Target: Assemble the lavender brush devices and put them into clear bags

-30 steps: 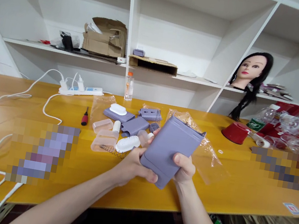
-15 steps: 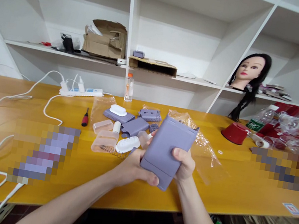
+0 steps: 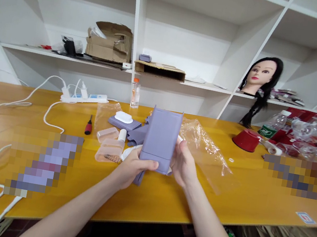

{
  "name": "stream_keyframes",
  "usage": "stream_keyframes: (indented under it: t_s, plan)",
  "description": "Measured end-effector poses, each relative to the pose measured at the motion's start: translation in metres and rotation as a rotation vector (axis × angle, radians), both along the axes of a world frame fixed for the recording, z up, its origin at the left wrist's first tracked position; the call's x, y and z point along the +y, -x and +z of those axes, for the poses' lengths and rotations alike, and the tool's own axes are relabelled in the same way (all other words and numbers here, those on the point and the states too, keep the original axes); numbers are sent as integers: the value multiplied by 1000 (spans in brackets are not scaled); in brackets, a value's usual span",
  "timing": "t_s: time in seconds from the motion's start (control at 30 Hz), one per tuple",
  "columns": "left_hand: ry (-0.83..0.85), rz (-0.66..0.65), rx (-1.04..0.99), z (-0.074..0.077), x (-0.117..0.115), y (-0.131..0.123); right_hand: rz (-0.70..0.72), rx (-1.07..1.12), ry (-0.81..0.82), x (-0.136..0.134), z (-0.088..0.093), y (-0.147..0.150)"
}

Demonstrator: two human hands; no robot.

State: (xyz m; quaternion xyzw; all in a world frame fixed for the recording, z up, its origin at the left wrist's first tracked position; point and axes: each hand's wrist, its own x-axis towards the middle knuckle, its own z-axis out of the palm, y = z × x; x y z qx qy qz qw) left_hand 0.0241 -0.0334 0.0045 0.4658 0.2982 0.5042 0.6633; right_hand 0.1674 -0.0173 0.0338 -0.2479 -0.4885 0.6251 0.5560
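Note:
A lavender plastic casing [image 3: 161, 137], box-shaped with a seam near its lower end, is held upright above the table. My left hand [image 3: 131, 167] grips its lower left, thumb across the front below the seam. Another lavender piece [image 3: 138, 178] sticks out below that hand. Along the casing's right side is my right hand [image 3: 185, 164], its fingers partly hidden behind the casing. A small white bit shows by its thumb; I cannot make out what it is. Behind the casing lie a lavender part with a white oval piece [image 3: 124, 117] on top, pinkish clear trays [image 3: 109, 154] and a coiled spring [image 3: 113, 158].
A red-handled screwdriver [image 3: 88, 126] lies left of the parts, near a power strip [image 3: 84, 98] with white cables. Clear plastic film [image 3: 208, 151] spreads to the right. Farther right are a red cup-shaped container [image 3: 246, 140] and a bottle [image 3: 274, 124]. White shelving stands behind.
The casing has turned from tilted to nearly upright and moved left. My right thumb has come off its front face, and that hand is now at its right side.

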Motion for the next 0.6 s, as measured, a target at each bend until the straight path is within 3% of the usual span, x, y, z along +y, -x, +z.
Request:
stream_keyframes:
  t_s: [0.13, 0.27, 0.47, 0.6]
  plan:
    - [38, -81, 4, 0, -1, 1, 16, 69, -18, 1, 2, -1]
    - [38, -161, 51, -2, -4, -5, 175, 130, -11, 0, 4, 0]
    - [7, -89, 93, -1, -7, -11, 44, 149, 16, -6, 2, 4]
    - [24, -82, 84, 0, -6, -9, 54, 115, 15, -4, 9, 4]
